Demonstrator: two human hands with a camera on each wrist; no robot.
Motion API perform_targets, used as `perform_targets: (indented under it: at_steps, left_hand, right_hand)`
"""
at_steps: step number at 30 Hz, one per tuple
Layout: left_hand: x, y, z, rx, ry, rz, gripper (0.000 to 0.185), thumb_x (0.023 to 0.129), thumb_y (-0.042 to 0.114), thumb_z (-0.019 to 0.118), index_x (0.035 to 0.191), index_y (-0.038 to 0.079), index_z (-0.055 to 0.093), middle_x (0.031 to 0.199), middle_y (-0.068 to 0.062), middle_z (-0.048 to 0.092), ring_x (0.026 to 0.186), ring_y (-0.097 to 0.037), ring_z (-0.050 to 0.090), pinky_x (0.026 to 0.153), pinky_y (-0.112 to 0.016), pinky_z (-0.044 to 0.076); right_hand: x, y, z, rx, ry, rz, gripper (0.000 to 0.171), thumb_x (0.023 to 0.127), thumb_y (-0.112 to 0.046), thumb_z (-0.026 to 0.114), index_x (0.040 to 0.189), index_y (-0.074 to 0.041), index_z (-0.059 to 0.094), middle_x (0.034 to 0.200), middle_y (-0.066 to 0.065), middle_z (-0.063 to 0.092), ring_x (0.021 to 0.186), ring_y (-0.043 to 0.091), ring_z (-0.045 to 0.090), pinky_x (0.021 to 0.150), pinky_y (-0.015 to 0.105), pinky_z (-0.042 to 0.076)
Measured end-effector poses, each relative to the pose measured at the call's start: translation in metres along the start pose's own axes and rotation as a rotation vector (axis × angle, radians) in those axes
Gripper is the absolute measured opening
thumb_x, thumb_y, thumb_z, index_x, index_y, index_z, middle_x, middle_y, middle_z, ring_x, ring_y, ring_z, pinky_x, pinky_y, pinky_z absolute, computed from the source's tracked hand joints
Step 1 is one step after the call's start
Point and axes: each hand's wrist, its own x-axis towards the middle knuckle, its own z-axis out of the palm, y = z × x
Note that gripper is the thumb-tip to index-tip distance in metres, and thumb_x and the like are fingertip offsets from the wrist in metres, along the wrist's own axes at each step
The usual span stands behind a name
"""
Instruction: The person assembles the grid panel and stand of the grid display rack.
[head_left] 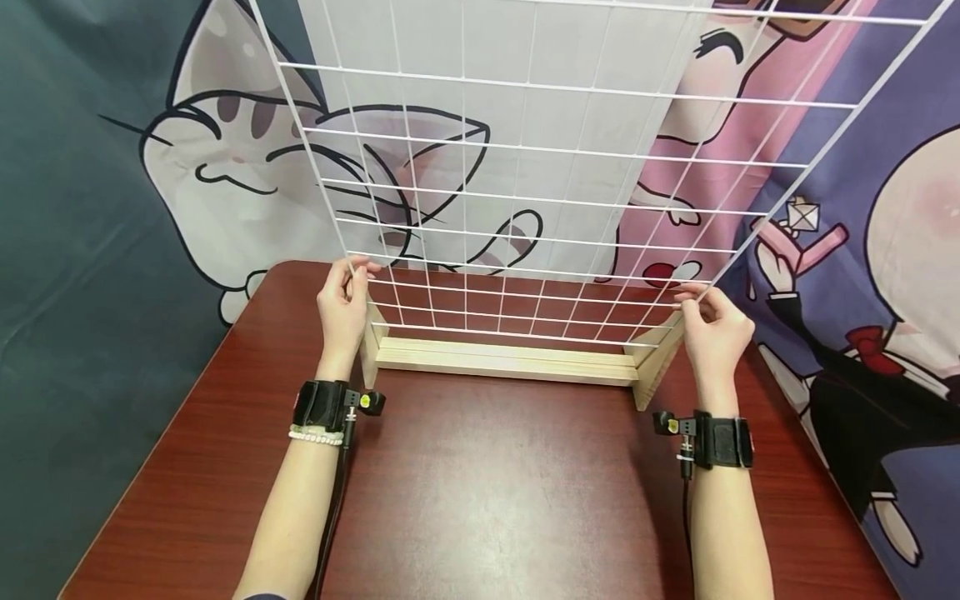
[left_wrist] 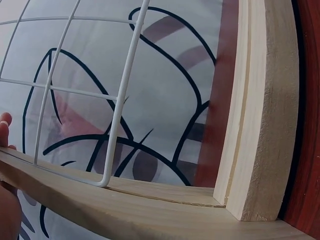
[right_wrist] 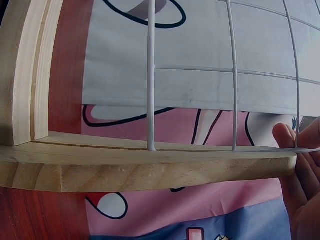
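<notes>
A white wire grid panel stands tilted between two short wooden side pieces of a pale wooden frame. My left hand pinches the panel's left edge wire near the top of the left side piece. On the opposite edge, my right hand pinches the wire near the top of the right side piece. The wrist views show a lower corner of the panel at each side piece's groove. A gap separates its bottom wire from the grooved crossbar.
The frame stands on a reddish-brown table. Behind it hangs cloth printed with cartoon figures, and similar purple cloth hangs on the right. Cables run from the wrist cameras along both forearms.
</notes>
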Motion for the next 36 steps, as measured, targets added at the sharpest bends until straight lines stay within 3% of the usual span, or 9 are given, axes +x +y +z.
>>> perform_targets:
  at_steps: [2, 8, 14, 20, 25, 32, 36]
  left_hand:
    - [0.0, 0.002, 0.001, -0.007, 0.002, 0.007, 0.02, 0.097, 0.003, 0.051, 0.109, -0.009, 0.061, 0.098, -0.027, 0.069, 0.056, 0.002, 0.04, 0.049, -0.012, 0.022]
    - [0.003, -0.004, 0.001, -0.029, 0.011, 0.029, 0.019, 0.097, 0.005, 0.053, 0.11, -0.007, 0.062, 0.097, -0.026, 0.069, 0.052, 0.003, 0.033, 0.048, -0.012, 0.021]
    - [0.003, -0.007, 0.003, -0.013, 0.006, 0.042, 0.02, 0.098, 0.01, 0.055, 0.11, -0.003, 0.063, 0.098, -0.022, 0.07, 0.055, 0.002, 0.039, 0.048, -0.013, 0.024]
    - [-0.001, -0.009, 0.003, -0.013, -0.001, 0.044, 0.02, 0.098, 0.013, 0.054, 0.11, 0.0, 0.063, 0.099, -0.022, 0.07, 0.062, 0.001, 0.048, 0.049, -0.013, 0.028]
    - [-0.004, -0.009, 0.001, -0.004, 0.002, 0.03, 0.02, 0.098, 0.011, 0.054, 0.111, -0.001, 0.063, 0.101, -0.02, 0.071, 0.079, -0.003, 0.06, 0.054, -0.011, 0.034]
    - [-0.005, -0.008, 0.001, -0.006, -0.004, 0.007, 0.02, 0.098, 0.009, 0.054, 0.112, -0.004, 0.061, 0.102, -0.02, 0.071, 0.082, 0.001, 0.06, 0.058, -0.011, 0.035]
    - [-0.006, 0.0, 0.002, -0.01, 0.004, 0.013, 0.019, 0.097, 0.003, 0.052, 0.112, -0.008, 0.059, 0.101, -0.026, 0.069, 0.08, 0.005, 0.057, 0.058, -0.01, 0.034]
  right_hand:
    - [-0.001, -0.003, -0.001, 0.002, 0.003, -0.007, 0.023, 0.084, 0.005, 0.052, 0.093, 0.006, 0.074, 0.072, -0.002, 0.073, 0.058, -0.017, 0.058, 0.055, 0.002, 0.039]
    - [-0.001, -0.012, -0.002, 0.02, -0.003, -0.004, 0.024, 0.084, 0.004, 0.05, 0.093, 0.01, 0.072, 0.07, -0.021, 0.067, 0.057, -0.019, 0.056, 0.056, 0.002, 0.039]
    - [0.0, 0.003, -0.002, -0.017, 0.015, -0.018, 0.023, 0.084, 0.006, 0.053, 0.094, 0.005, 0.074, 0.072, -0.01, 0.069, 0.058, -0.017, 0.057, 0.055, 0.003, 0.039]
    - [0.002, 0.024, -0.003, -0.029, 0.0, -0.015, 0.024, 0.085, 0.003, 0.055, 0.096, -0.002, 0.075, 0.073, -0.031, 0.063, 0.059, -0.017, 0.057, 0.057, 0.003, 0.04]
    - [0.0, 0.026, -0.004, -0.007, -0.027, -0.021, 0.024, 0.085, 0.002, 0.054, 0.096, -0.002, 0.075, 0.074, -0.033, 0.062, 0.061, -0.015, 0.06, 0.059, 0.003, 0.043]
    - [0.0, 0.028, -0.003, -0.009, -0.015, -0.025, 0.024, 0.085, 0.002, 0.055, 0.096, -0.004, 0.076, 0.073, -0.031, 0.062, 0.061, -0.014, 0.06, 0.057, 0.003, 0.041]
    - [0.0, 0.024, -0.001, 0.006, -0.002, -0.024, 0.023, 0.085, 0.003, 0.055, 0.095, -0.001, 0.075, 0.074, -0.027, 0.063, 0.06, -0.013, 0.06, 0.056, 0.004, 0.04]
